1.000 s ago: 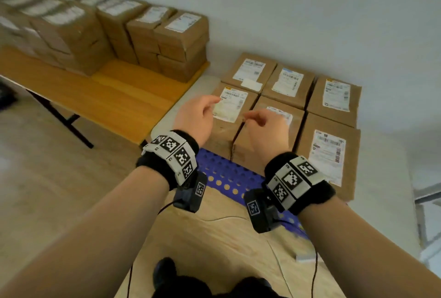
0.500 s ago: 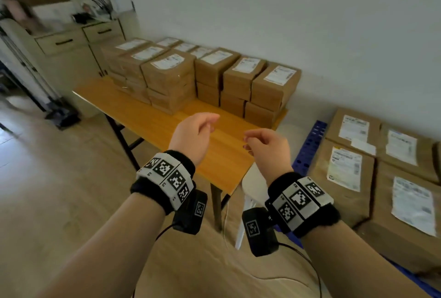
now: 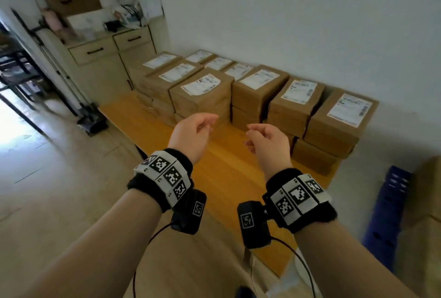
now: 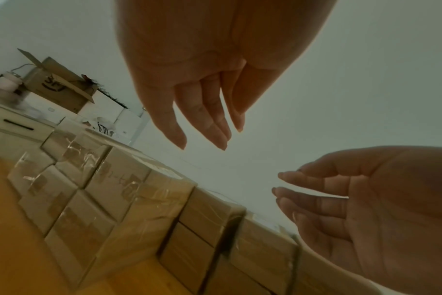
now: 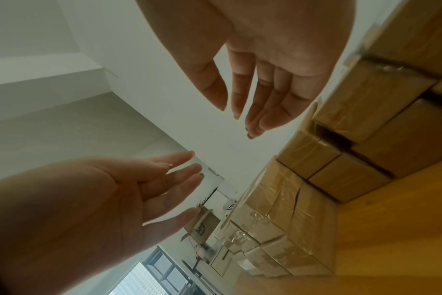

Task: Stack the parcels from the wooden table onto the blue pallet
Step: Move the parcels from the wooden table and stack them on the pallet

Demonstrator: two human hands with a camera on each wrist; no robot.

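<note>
both hands, left hand (image 3: pixel 191 134) and right hand (image 3: pixel 268 141), hover empty with loose fingers over the tabletop (image 3: pixel 222 171); parcels (image 3: pixel 296 104) stacked just beyond them, pallet (image 3: pixel 386 214) off right.

I see bare forearms, no sleeves. Each wrist has a black fuzzy band (image 3: pixel 164 178) with white square-code tiles (image 3: pixel 296 196). A black camera block (image 3: pixel 189 213) with its own code hangs under each, thin dark cable (image 3: pixel 304 264) trailing off.
</note>
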